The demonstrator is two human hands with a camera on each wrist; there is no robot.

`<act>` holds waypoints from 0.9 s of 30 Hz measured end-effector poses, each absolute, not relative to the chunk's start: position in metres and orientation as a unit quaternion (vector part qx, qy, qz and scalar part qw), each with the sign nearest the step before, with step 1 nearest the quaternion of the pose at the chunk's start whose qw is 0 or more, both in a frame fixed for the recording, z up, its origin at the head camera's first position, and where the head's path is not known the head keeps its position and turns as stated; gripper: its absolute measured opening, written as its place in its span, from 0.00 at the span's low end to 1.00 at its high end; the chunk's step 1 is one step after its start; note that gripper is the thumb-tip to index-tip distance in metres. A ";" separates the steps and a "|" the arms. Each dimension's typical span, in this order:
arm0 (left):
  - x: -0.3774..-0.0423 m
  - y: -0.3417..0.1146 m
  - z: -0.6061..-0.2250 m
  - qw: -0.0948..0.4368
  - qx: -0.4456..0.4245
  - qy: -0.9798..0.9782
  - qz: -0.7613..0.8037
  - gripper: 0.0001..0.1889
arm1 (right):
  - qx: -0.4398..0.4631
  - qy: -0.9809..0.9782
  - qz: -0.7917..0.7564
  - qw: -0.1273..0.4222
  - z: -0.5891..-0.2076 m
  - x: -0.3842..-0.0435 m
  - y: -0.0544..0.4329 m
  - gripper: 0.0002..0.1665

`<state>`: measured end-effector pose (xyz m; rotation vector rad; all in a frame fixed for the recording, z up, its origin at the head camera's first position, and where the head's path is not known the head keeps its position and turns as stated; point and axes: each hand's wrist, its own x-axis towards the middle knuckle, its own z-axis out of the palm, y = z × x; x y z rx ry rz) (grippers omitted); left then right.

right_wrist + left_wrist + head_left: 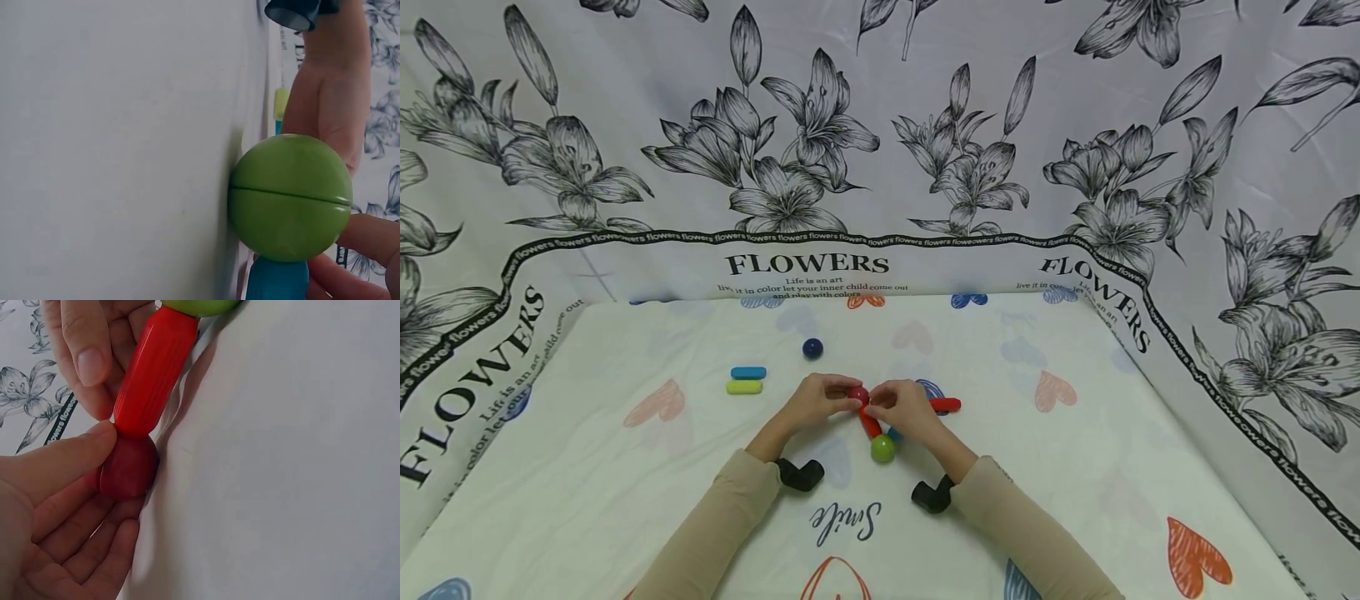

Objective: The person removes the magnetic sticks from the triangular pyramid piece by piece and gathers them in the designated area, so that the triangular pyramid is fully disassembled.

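Observation:
My left hand (814, 402) pinches a dark red ball (130, 469) between thumb and fingers. One end of a ridged red stick (155, 375) meets this ball; its other end meets a green ball (290, 197) with a seam round its middle. My right hand (906, 407) is close beside the left, its curled fingertips gripping the red stick near the dark red ball. A blue stick (278, 280) also joins the green ball, partly hidden by the right hand in the head view. The joined pieces lie low over the cloth.
Right of the right hand lies another red stick (946, 404). A blue stick (748, 372) and a yellow-green stick (744, 387) lie side by side at left. A dark blue ball (812, 348) sits farther back. Patterned cloth (700, 500) covers the table; a flowered curtain (880, 192) hangs behind.

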<state>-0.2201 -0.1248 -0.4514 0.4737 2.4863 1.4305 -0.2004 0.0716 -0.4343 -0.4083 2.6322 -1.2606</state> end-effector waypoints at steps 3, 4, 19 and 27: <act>-0.220 -0.124 -0.451 0.114 0.158 0.851 0.487 0.21 | -0.133 0.891 -0.423 0.103 -0.434 -0.201 0.070 0.14; -0.219 -0.124 -0.451 0.113 0.157 0.853 0.485 0.21 | -0.134 0.891 -0.421 0.105 -0.434 -0.201 0.069 0.14; -0.217 -0.124 -0.447 0.095 0.153 0.868 0.462 0.20 | -0.129 0.891 -0.420 0.116 -0.434 -0.203 0.065 0.14; -0.217 -0.126 -0.448 0.096 0.150 0.868 0.463 0.19 | -0.133 0.888 -0.419 0.133 -0.432 -0.205 0.066 0.13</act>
